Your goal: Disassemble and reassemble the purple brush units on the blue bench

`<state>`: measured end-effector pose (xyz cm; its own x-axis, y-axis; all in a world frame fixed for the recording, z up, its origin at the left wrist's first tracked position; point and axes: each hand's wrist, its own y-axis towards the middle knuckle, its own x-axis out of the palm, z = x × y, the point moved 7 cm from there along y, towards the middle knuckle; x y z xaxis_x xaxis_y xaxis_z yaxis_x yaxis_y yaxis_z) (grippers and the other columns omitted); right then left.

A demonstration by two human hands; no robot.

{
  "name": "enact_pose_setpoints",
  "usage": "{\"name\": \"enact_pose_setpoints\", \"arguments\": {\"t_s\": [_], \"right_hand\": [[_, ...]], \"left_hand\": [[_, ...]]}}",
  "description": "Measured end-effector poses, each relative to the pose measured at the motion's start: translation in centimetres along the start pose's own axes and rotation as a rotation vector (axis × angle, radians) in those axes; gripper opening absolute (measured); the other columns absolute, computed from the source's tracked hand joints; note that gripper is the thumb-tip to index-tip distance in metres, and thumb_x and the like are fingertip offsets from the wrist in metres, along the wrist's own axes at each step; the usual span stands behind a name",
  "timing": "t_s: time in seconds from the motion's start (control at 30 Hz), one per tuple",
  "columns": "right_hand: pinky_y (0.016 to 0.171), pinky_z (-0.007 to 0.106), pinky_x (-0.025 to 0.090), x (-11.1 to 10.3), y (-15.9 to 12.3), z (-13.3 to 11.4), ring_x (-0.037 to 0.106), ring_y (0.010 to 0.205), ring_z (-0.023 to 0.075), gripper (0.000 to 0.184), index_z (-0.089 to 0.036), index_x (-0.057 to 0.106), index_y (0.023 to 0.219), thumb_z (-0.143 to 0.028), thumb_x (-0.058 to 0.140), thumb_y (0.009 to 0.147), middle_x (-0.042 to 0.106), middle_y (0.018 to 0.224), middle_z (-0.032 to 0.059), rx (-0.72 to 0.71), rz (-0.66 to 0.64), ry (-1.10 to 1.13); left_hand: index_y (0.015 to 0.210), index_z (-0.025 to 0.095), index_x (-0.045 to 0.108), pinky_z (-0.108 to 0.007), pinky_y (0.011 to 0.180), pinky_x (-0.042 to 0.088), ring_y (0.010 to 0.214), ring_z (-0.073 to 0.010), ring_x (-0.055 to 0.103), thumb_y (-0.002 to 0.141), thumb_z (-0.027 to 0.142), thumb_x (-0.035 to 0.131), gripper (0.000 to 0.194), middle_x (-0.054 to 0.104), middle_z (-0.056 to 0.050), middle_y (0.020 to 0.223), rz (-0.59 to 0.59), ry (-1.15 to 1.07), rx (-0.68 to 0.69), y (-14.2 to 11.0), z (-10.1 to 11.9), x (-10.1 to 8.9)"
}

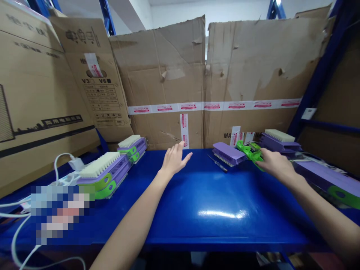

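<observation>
Left hand hung wide, empty; right hand had green pieces at its fingertips, grip unclear; light edge pinch suited.

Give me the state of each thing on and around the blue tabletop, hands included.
Left hand: open, nothing held.
Right hand: at the green pieces; grip unclear.
Green pieces: loose, beside the lone purple body.
Lone purple body: lying bristles down.
Screwdriver: lying on the tabletop.
Nearer left brush stack: top bristles up.
Farther left brush stack: top bristles up.
Cardboard: upright, taped, surface scuffed.
</observation>
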<state>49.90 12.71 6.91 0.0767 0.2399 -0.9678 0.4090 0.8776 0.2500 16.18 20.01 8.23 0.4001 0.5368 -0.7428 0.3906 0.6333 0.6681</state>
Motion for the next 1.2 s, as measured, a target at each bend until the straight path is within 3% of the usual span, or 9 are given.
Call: {"name": "enact_pose_setpoints", "arguments": {"t_s": [0.1, 0.2, 0.67, 0.83, 1.03, 1.2], "right_hand": [[0.060, 0.031, 0.041, 2.0, -0.1, -0.3, 0.063, 0.087, 0.0318, 0.029, -0.014, 0.057, 0.105, -0.030, 0.048, 0.082, 0.064, 0.100, 0.0185, -0.040, -0.070, -0.090], [0.061, 0.032, 0.043, 2.6, -0.2, -0.5, 0.063, 0.088, 0.0313, 0.028, -0.015, 0.056, 0.106, -0.030, 0.045, 0.084, 0.064, 0.100, 0.0164, -0.045, -0.058, -0.133], [0.071, 0.039, 0.045, 2.9, 1.0, 0.0, 0.063, 0.092, 0.0327, 0.031, -0.014, 0.059, 0.110, -0.022, 0.047, 0.082, 0.066, 0.100, 0.0174, -0.060, 0.038, -0.154], [0.072, 0.044, 0.042, 1.1, 0.9, 0.0, 0.062, 0.092, 0.0351, 0.031, -0.013, 0.061, 0.104, -0.026, 0.042, 0.084, 0.065, 0.103, 0.0192, -0.008, 0.067, -0.083], [0.072, 0.038, 0.043, -2.4, 2.2, -3.5, 0.062, 0.093, 0.0312, 0.043, -0.017, 0.062, 0.110, -0.043, 0.036, 0.087, 0.066, 0.101, 0.0149, -0.055, 0.194, 0.070], [0.075, 0.036, 0.045, -0.9, 3.5, -7.8, 0.061, 0.098, 0.0305, 0.056, -0.015, 0.060, 0.112, -0.058, 0.042, 0.082, 0.065, 0.105, 0.0180, -0.118, 0.080, 0.140]], "left_hand": [[0.127, 0.016, 0.036, -0.038, 0.087, 0.042, 0.107, -0.0277, 0.057, 0.091, 0.050, 0.041, 0.050, 0.058, -0.015, 0.118, -0.027, -0.003, -0.029, 0.0, -0.4, 0.1], [0.127, 0.016, 0.036, -0.037, 0.087, 0.043, 0.105, -0.0272, 0.058, 0.091, 0.049, 0.041, 0.050, 0.059, -0.014, 0.116, -0.028, -0.008, -0.032, 0.0, -0.4, 0.0], [0.126, 0.015, 0.037, -0.037, 0.086, 0.044, 0.103, -0.0265, 0.059, 0.090, 0.048, 0.042, 0.049, 0.061, -0.014, 0.112, -0.024, -0.013, -0.036, 0.0, -0.5, 0.0], [0.126, 0.017, 0.039, -0.036, 0.086, 0.044, 0.103, -0.0262, 0.059, 0.090, 0.048, 0.042, 0.048, 0.061, -0.013, 0.111, -0.044, -0.006, -0.056, 0.1, -0.9, 0.2], [0.121, 0.016, 0.044, -0.038, 0.085, 0.045, 0.106, -0.0273, 0.057, 0.091, 0.045, 0.042, 0.042, 0.060, -0.014, 0.113, -0.170, 0.042, -0.078, -0.1, -1.4, 1.4], [0.120, 0.015, 0.045, -0.037, 0.085, 0.045, 0.105, -0.0268, 0.057, 0.091, 0.043, 0.043, 0.040, 0.061, -0.014, 0.113, -0.197, 0.041, -0.098, -0.3, -1.7, 1.6]]}}
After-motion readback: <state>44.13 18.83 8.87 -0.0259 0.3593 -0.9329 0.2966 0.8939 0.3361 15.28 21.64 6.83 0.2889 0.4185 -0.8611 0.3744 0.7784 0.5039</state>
